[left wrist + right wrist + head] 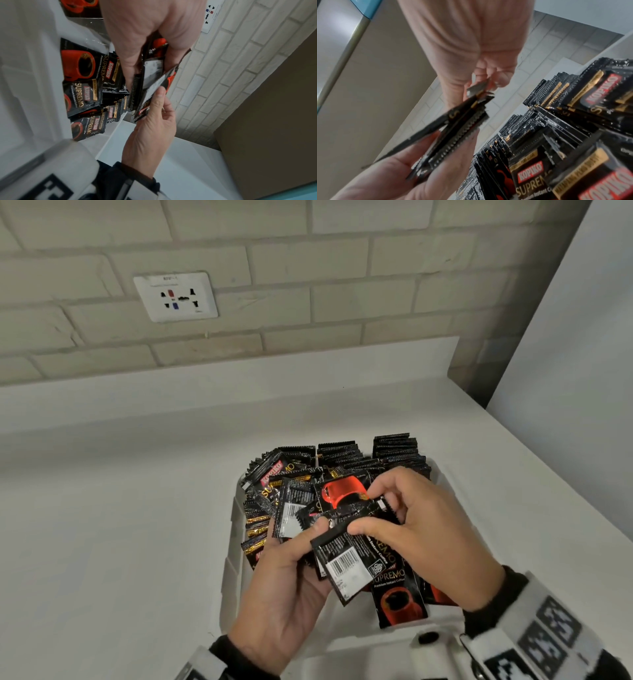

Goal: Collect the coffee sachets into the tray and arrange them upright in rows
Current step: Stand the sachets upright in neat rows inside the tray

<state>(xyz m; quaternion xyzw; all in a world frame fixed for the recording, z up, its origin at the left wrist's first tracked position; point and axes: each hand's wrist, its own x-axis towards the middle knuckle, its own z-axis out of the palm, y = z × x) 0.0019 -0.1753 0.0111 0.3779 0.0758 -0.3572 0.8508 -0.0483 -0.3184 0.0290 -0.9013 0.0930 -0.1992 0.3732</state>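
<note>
Your left hand (284,587) grips a small fanned stack of sachets (342,563), thumb curled over the top; your right hand (421,539) pinches the stack's upper edge; both hover above the one white tray (228,573) on the counter (120,508); three upright rows (370,455) stand at the tray's far end, with loose sachets too many to count; the left wrist view alone shows face-up sachets (80,70) lying flat; the head view alone shows one wall socket (175,296).
</note>
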